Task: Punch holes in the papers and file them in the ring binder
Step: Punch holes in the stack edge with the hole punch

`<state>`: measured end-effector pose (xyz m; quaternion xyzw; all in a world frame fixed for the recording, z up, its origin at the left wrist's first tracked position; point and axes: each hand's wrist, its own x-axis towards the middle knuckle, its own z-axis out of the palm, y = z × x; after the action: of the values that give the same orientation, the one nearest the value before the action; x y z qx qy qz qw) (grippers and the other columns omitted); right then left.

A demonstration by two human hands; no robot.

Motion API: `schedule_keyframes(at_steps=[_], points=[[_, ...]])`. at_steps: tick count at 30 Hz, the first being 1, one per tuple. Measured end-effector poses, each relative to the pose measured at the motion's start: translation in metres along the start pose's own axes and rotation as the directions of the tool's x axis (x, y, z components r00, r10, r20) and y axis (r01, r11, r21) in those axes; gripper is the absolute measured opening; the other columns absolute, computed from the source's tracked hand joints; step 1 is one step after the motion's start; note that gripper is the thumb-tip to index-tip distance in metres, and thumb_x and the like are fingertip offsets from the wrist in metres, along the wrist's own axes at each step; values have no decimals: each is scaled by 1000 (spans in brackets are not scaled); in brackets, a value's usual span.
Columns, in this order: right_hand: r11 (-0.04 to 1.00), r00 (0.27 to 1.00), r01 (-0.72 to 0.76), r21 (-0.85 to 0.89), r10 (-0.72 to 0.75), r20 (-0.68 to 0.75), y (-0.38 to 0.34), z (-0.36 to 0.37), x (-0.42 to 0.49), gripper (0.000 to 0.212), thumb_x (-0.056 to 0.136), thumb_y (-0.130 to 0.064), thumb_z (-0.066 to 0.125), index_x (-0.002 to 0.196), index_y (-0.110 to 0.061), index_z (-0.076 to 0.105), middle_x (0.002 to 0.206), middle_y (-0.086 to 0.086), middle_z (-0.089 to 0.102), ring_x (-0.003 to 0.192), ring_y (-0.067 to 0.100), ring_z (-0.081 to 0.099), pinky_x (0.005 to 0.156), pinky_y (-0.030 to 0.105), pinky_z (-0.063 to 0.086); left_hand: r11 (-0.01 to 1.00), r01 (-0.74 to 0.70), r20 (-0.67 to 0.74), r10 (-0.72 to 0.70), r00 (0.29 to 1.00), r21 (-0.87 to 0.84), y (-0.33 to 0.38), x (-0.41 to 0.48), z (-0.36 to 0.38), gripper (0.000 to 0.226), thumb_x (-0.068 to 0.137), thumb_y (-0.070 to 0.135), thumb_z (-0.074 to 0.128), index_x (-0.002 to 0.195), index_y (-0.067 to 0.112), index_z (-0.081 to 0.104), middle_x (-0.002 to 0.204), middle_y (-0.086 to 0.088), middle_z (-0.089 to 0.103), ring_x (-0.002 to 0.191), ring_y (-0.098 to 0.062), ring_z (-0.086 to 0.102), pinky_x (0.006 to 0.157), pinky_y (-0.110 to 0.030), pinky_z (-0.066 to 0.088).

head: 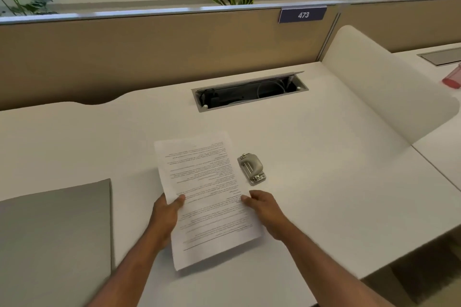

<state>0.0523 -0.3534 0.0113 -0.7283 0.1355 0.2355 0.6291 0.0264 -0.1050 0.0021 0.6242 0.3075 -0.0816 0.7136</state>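
Observation:
A thin stack of printed white papers (207,192) is in the middle of the white desk (324,162), turned a little counter-clockwise. My left hand (166,214) grips its left edge, thumb on top. My right hand (265,209) holds its right edge with the fingertips. A small metal hole punch (251,168) sits on the desk just right of the papers, above my right hand and apart from it. A closed grey ring binder (55,239) lies flat at the near left.
An open cable tray (249,93) is sunk into the desk behind the papers. A tan partition (149,52) with a "473" sign closes the back, a white curved divider (379,82) the right. A pink cup (452,80) stands on the neighbouring desk. Plants stand behind the partition.

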Motion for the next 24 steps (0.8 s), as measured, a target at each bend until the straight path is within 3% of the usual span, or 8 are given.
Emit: schedule_keyframes(at_steps=[2, 8, 18, 24], points=[[983, 996, 53, -177, -65, -62, -1, 5, 8, 20, 96, -20, 56, 101, -6, 69, 103, 7, 74, 94, 25, 70, 86, 43, 57, 1000, 3, -2, -3, 1000, 10, -1, 2, 7, 17, 97, 17, 56, 108, 27, 63, 103, 0, 72, 93, -27, 69, 74, -42, 58], [855, 973, 29, -518, -143, -181, 3, 9, 22, 27, 97, -24, 48, 112, -9, 63, 113, 9, 69, 100, 27, 64, 82, 35, 50, 998, 0, -41, 3, 999, 62, -10, 10, 25, 16, 99, 18, 53, 111, 25, 61, 99, 6, 70, 90, -21, 68, 73, -36, 55], [822, 924, -5, -569, -214, -317, 6, 3, 29, 24, 96, -30, 51, 111, -16, 65, 108, 3, 70, 95, 26, 65, 79, 34, 51, 994, 20, -78, -12, 997, 107, -22, 18, 38, 19, 99, 16, 51, 111, 27, 59, 99, 7, 67, 93, -19, 65, 88, -42, 53], [819, 894, -16, -574, -245, -376, 8, 5, 30, 23, 92, -32, 59, 108, -17, 64, 104, 0, 68, 88, 18, 61, 71, 26, 41, 991, 17, -103, -3, 995, 134, -23, 19, 41, 17, 99, 15, 50, 109, 27, 59, 98, 7, 66, 90, -18, 65, 82, -37, 53]])
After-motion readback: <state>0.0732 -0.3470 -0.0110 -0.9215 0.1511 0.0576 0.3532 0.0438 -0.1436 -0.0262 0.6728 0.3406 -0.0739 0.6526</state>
